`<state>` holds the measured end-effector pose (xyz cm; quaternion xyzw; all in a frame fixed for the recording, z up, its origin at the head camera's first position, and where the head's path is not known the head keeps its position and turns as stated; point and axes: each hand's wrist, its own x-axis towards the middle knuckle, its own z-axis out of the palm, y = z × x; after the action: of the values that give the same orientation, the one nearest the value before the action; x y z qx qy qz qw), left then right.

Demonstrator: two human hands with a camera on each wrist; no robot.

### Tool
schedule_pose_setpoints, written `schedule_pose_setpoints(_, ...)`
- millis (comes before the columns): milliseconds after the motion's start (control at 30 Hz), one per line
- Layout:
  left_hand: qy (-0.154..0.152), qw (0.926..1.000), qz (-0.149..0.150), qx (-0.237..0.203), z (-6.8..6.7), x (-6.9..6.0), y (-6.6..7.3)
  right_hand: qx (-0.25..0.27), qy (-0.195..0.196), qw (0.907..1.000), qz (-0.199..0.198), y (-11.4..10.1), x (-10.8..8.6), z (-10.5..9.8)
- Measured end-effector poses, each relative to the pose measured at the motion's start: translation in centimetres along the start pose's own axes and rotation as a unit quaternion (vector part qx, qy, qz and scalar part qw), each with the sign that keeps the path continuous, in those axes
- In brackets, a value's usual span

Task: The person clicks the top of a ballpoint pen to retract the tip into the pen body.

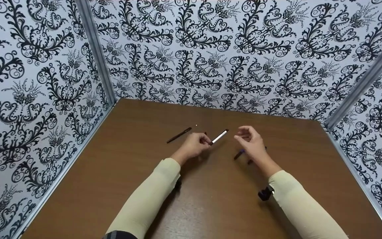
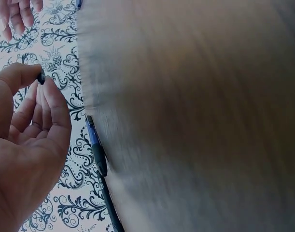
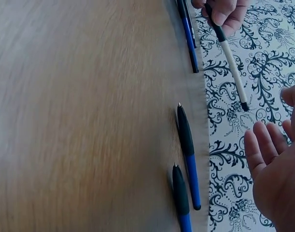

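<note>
Nearer than the white-barrelled pen (image 1: 220, 136) and to its right, two blue pens with black grips (image 3: 189, 155) lie on the brown wooden surface (image 1: 211, 205). The left hand (image 1: 193, 145) pinches the white-barrelled pen by its black end, above the surface. The right hand (image 1: 253, 143), just right of it, has relaxed, loosely curved fingers. Left of it lies a dark pen (image 1: 179, 135); beyond it, a scroll-patterned wall (image 1: 207, 66).

No lettering, numbers or brand marks are legible in any view. White pen (image 1: 219, 136), blue-and-black pens (image 3: 187, 145): any print on them is too small to read. Wall covering (image 1: 204, 63) shows scrollwork (pattern, not script).
</note>
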<state>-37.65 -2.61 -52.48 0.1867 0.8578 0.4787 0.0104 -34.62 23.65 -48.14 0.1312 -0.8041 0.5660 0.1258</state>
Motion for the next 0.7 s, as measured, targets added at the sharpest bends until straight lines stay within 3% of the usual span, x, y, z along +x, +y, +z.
schedule_pose_setpoints(367, -0.022, 0.9991, -0.028, 0.024, 0.06, -0.08, 0.16, 0.002, -0.018, 0.9998, -0.005, 0.64, -0.17, -0.24)
schedule_pose_setpoints(700, -0.038, 0.9978, -0.052, -0.013, 0.04, -0.2, 0.43, -0.009, -0.028, 0.9994, 0.017, 0.66, -0.27, -0.45)
